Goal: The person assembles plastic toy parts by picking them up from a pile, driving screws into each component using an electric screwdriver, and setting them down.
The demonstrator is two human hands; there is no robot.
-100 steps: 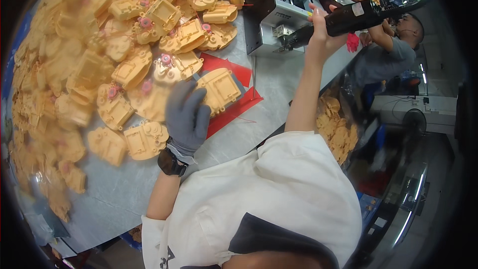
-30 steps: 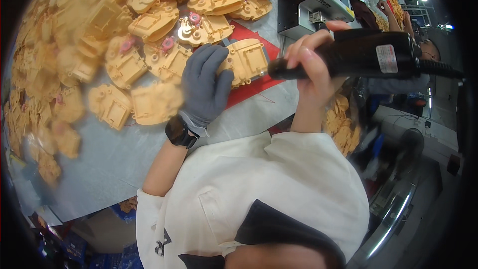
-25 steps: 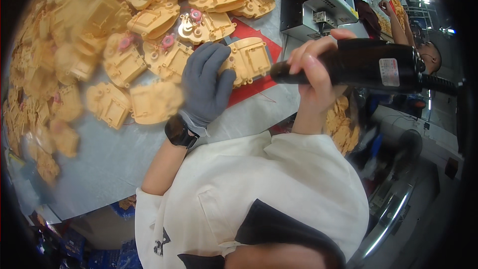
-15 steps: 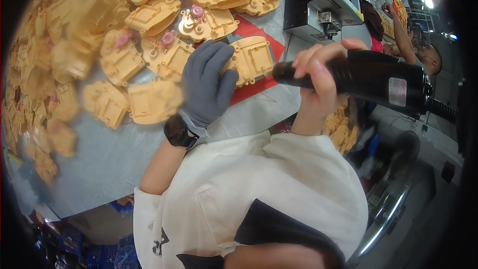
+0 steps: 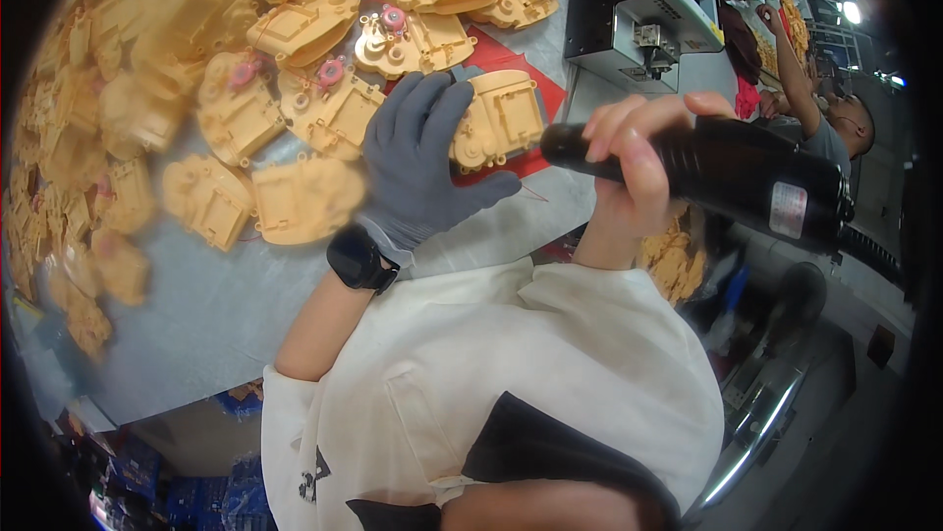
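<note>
My left hand (image 5: 424, 143), in a grey glove, rests against the left edge of a yellow plastic housing (image 5: 499, 118). Its thumb is spread away below the part, and the fingers lie stretched beside it, not wrapped round it. That housing sits on a red sheet (image 5: 530, 169), its recessed compartment facing up. In my bare right hand (image 5: 634, 153) is a black electric screwdriver (image 5: 732, 166), gripped round its front half and lying nearly level. Its nose is right at the housing's right edge; whether they touch I cannot tell.
Many similar yellow housings (image 5: 236, 109) cover the table's left and far side, some with pink round pieces (image 5: 331, 71). A grey-and-black machine (image 5: 653, 20) stands at the far right. Beyond it a person (image 5: 825, 118) works. More yellow parts (image 5: 673, 261) lie below the table's right edge.
My left thumb has come off the housing and swung out to the right, opening the hand. The screwdriver has tilted slightly, its rear end lower.
</note>
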